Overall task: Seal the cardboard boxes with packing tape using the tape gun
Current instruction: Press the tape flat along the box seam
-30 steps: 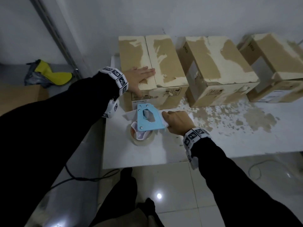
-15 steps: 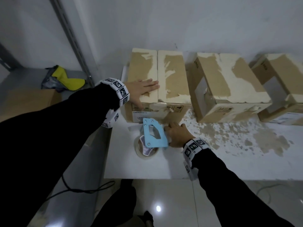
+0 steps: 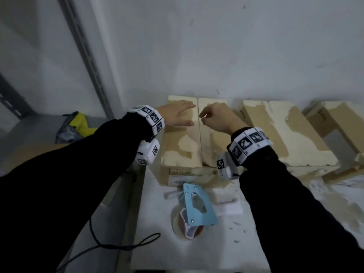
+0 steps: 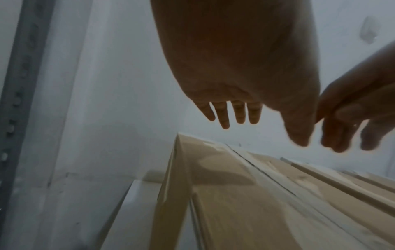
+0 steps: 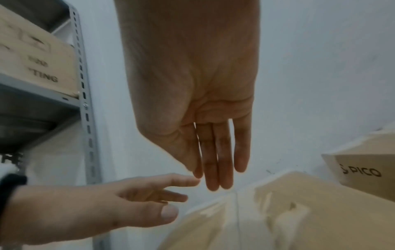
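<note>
White counter [image 3: 161,251] carries a row of cardboard boxes along the wall; leftmost box [image 3: 189,142] is reached for from both sides, flaps closed with the centre seam [image 3: 199,134] visible and untaped. Second box [image 3: 285,134] sits just beside it to the right, third box [image 3: 338,123] is cut off by the frame edge. Left hand [image 3: 176,116] is laid over the left flap with fingers straight, grip released, nothing held; whether the palm actually touches cannot be told, wrist view shows a gap under the fingers. Right hand [image 3: 215,119] is held above the right flap near the seam, fingers loosely bent, grip released, nothing held. Tape gun [image 3: 197,206], blue, is left on the counter in front of the leftmost box, well apart from both hands, tape roll [image 3: 186,227] partly hidden under its frame. Wrist views are motion-blurred, box tops hard to make out
</note>
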